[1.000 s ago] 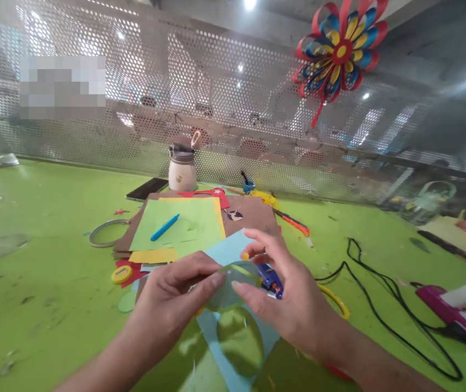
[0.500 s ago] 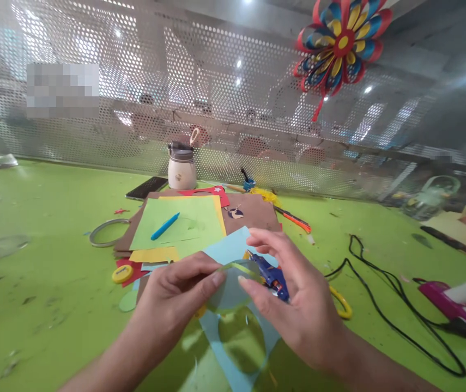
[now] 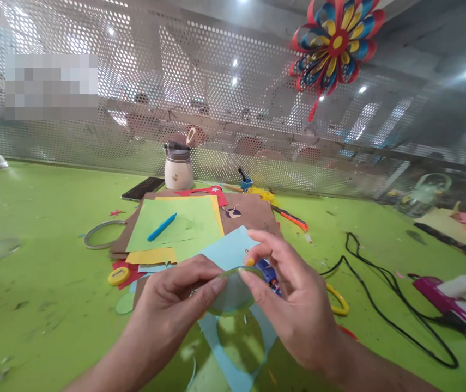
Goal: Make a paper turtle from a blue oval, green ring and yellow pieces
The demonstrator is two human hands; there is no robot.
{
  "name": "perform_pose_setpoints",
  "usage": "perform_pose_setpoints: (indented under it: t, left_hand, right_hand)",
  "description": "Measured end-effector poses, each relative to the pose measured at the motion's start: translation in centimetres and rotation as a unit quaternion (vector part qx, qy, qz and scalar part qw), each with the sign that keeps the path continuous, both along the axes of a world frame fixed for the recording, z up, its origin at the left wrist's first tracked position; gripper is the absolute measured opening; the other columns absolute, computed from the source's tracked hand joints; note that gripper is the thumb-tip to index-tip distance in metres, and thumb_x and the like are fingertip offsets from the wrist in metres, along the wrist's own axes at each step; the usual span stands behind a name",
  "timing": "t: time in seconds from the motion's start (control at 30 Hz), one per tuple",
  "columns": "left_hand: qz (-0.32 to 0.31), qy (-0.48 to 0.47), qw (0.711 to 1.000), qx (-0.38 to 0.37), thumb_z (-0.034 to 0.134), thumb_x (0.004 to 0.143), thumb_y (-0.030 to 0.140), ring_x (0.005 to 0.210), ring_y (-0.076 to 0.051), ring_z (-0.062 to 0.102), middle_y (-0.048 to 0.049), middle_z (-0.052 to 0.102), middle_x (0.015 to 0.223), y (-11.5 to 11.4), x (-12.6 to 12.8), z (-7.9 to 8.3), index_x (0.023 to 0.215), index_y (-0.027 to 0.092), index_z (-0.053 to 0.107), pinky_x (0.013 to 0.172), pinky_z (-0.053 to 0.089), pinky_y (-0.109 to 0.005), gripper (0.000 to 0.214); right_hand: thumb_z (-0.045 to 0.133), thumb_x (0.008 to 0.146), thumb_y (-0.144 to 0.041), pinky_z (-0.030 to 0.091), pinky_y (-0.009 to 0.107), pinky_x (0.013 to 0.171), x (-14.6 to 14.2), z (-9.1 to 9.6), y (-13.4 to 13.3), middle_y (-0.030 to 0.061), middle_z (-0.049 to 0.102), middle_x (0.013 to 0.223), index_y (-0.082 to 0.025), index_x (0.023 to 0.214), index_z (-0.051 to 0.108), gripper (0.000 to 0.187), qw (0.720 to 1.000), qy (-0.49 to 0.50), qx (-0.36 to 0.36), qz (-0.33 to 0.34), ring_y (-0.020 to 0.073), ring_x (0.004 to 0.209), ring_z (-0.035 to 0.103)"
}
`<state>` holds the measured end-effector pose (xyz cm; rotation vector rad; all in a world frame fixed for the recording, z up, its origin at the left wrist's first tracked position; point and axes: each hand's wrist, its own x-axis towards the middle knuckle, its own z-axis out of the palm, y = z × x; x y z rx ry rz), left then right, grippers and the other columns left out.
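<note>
Between my hands is a round, see-through disc [image 3: 233,294] with a green rim, tilted toward me. My left hand [image 3: 177,296] pinches its left edge between thumb and fingers. The thumb of my right hand [image 3: 292,294] presses on the upper right rim, with the index finger bent close behind it. A blue glue gun [image 3: 268,276] lies just behind the right fingers, which partly cover it. Below the disc is a light blue paper [image 3: 224,351] with a round hole cut out. Another light blue sheet [image 3: 230,247] lies beyond the fingers.
A blue marker [image 3: 162,227] rests on green paper [image 3: 195,209] over brown card [image 3: 253,209]. Behind stands a white bottle [image 3: 178,171]. At left are a tape ring [image 3: 104,234] and a yellow round piece [image 3: 119,276]. A magenta glue gun [image 3: 445,299] with a black cord [image 3: 383,321] lies right.
My right thumb and index finger have come together on the disc's rim, where they were apart before. The disc has tilted, and the loose green strip end at its top now lies along the rim.
</note>
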<state>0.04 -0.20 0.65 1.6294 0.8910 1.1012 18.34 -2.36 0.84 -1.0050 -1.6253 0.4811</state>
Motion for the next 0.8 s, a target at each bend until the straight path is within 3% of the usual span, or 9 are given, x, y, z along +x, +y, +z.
perform_pose_setpoints:
  t: [0.8]
  left_hand:
    - [0.022, -0.029, 0.999, -0.009, 0.071, 0.079, 0.028, 0.062, -0.013, 0.053, 0.0004, 0.064, 0.068, 0.29, 0.05, -0.52, 0.071, 0.024, 0.076, 0.055, 0.041, -0.020, 0.010]
  right_hand:
    - [0.057, 0.087, -0.012, 0.050, 0.033, 0.086, 0.03, -0.39, -0.13, 0.0002, 0.063, 0.100, -0.032, 0.126, 0.053, 0.044, 1.000, 0.017, -0.015, 0.007, 0.0162, 0.094, 0.064]
